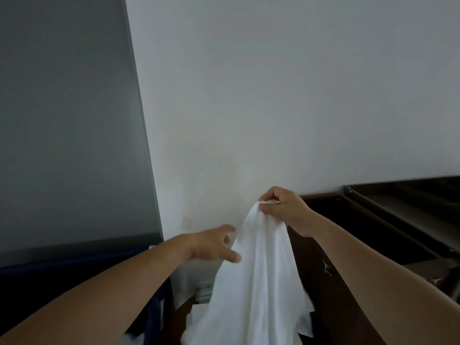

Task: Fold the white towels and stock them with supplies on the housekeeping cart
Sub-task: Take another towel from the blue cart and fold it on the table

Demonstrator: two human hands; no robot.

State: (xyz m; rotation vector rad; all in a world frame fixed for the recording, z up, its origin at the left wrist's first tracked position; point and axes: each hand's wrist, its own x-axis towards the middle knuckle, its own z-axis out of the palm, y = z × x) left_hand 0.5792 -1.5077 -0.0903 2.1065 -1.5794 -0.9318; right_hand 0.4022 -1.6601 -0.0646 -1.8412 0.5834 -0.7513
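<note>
Beneath the right hand (281,207), towel (258,282) hangs, seemingly pinched.

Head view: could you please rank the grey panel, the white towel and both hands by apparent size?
1. grey panel
2. white towel
3. right hand and left hand: they look alike, so I leave them unranked.

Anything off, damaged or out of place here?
Only a yellowish patch low on the wall, left of the towel; it looks like a stain. The towel hangs unfolded from the right hand, pinched at its top, with the left hand reaching in, which fits folding. Nothing spilled or broken shows.
</note>
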